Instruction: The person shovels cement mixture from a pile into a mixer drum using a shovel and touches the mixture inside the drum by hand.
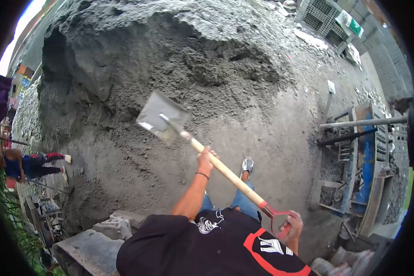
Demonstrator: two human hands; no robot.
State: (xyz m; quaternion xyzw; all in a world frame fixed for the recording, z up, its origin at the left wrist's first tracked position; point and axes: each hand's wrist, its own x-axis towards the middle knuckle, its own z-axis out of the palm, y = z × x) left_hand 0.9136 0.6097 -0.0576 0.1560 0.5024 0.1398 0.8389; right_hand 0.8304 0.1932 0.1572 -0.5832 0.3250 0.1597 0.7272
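A shovel (230, 175) with a pale wooden shaft and a red D-shaped grip slants across the middle of the head view. My left hand (207, 158) is wrapped round the shaft close to the blade. Around the red grip at the lower right, my right hand (292, 226) is closed. The flat metal blade (163, 112) is slightly blurred and points toward a large pile of grey sand (184, 64). Little or no sand shows on the blade. Whether the blade touches the pile, I cannot tell.
At the left stands another person (30, 165) with a long-handled tool. A blue and grey metal machine frame (359, 156) is at the right. Concrete blocks (324, 18) are stacked at the top right. A grey slab (89, 250) lies at the lower left.
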